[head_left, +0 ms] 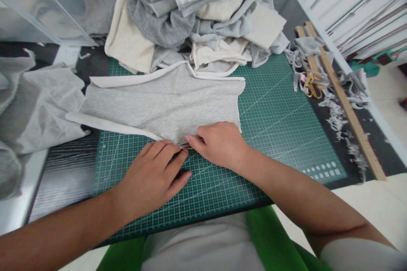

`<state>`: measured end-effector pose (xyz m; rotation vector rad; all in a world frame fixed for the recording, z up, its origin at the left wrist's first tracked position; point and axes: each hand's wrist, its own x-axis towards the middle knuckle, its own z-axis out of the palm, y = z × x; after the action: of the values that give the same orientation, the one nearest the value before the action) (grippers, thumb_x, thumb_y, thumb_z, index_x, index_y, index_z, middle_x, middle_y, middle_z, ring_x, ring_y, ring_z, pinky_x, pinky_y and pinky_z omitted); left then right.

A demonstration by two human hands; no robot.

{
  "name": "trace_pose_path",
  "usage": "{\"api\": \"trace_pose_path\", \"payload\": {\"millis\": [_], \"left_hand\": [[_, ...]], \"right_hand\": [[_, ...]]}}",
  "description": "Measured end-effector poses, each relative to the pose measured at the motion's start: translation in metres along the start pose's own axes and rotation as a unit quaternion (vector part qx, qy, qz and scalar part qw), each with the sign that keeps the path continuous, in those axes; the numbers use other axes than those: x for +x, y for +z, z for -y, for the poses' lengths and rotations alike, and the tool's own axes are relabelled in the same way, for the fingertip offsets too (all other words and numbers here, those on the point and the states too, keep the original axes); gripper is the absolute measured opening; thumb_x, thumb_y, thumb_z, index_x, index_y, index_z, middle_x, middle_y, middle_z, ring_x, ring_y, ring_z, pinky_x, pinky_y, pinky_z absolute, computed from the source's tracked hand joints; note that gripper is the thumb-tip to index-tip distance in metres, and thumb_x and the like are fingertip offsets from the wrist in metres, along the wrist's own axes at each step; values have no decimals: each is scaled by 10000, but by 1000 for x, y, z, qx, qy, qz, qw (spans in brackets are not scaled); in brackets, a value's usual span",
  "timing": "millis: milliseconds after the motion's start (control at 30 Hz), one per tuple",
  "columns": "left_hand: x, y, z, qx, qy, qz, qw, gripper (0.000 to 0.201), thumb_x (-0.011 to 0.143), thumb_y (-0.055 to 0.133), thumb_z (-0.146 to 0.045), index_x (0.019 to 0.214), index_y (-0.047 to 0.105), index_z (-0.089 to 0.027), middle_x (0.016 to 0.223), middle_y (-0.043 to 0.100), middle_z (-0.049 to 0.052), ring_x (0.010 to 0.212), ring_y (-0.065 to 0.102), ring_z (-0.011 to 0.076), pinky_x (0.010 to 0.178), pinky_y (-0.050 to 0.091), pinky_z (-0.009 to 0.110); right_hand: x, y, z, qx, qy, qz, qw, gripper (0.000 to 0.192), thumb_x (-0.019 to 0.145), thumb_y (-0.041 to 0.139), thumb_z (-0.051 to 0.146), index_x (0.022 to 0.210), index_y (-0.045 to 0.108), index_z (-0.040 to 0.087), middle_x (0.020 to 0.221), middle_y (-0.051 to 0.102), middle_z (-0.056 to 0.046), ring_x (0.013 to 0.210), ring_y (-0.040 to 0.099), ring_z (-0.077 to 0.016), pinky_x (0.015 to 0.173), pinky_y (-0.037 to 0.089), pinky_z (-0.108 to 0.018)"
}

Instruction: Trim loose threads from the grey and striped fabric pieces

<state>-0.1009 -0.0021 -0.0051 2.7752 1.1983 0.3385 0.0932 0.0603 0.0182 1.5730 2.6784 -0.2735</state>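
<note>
A light grey piece of knit fabric (165,99) lies spread on the green cutting mat (273,131), its long edges turned over to a whitish side. My left hand (152,178) rests on the near edge of the fabric, fingers stretched out, thumb apart over the mat. Just right of it, my right hand (221,144) is closed at that same edge, index finger and thumb bent towards the left fingertips. Between the two hands shows a small, dark, shiny tool (186,146); its kind is mostly hidden by the fingers.
Behind the fabric rises a heap of grey, cream and striped cloth pieces (178,21). Sheer pale cloth (51,106) lies at left beside a translucent bin (41,4). At right are a wooden ruler (352,118), gold-handled scissors (313,87) and fabric scraps (337,114).
</note>
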Motion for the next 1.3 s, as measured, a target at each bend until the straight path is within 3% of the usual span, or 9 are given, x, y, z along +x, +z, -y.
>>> {"api": "trace_pose_path", "payload": {"millis": [1300], "left_hand": [[0,1,3,-14,9,-4,1000,366,875,573,-332,1166,619,-114,1045,597,118,999,541,287,853,490,478]], "right_hand": [[0,-1,0,3,1,23,1000,530,950,342,526,795,728,197,685,698,-61,657,628,-198,578,339,-292]]}}
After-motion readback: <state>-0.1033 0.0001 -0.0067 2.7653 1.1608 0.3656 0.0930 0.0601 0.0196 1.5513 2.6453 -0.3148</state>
